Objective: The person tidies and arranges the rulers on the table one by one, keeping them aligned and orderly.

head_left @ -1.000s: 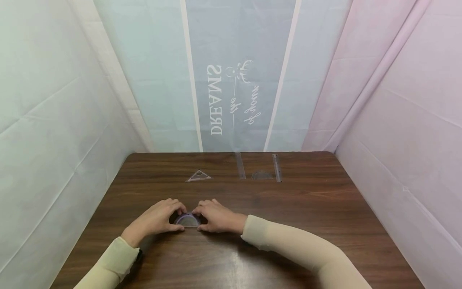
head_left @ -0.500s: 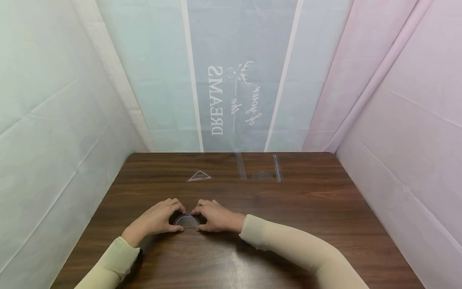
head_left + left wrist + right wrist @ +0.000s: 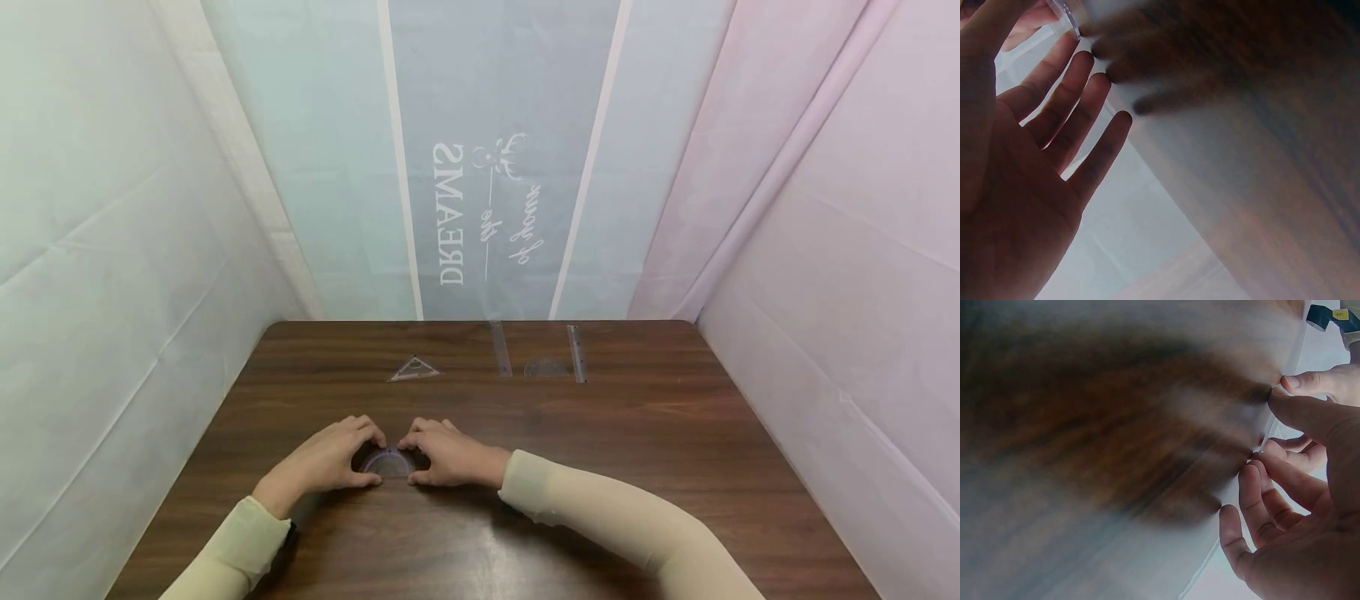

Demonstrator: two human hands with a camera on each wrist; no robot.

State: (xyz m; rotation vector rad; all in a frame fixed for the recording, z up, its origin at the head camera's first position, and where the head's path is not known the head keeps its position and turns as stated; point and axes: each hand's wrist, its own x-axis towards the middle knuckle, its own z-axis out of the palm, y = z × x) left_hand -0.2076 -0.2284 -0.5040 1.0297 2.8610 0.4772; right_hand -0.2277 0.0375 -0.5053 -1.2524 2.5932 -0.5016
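A clear protractor (image 3: 387,464) with a purple arc is on the brown table, between the two hands. My left hand (image 3: 327,455) holds its left end, thumb at the straight edge and fingertips at the curve. On the other end, my right hand (image 3: 450,454) grips it in the same way. A bit of the protractor's clear edge (image 3: 1067,17) shows at the top of the left wrist view, near the index fingertip. The remaining left fingers reach out, spread, to the tabletop. In the right wrist view, the fingertips meet the table beside a thin clear edge (image 3: 1266,432).
Beyond the hands lie a clear set square (image 3: 415,369), a clear ruler (image 3: 501,348), a second protractor (image 3: 546,367) and another ruler (image 3: 577,354). Fabric walls surround the brown table (image 3: 637,442) at the back and both sides.
Both hands stay in nearly the same place on the protractor. Its surface looks darker and less shiny than a second ago.
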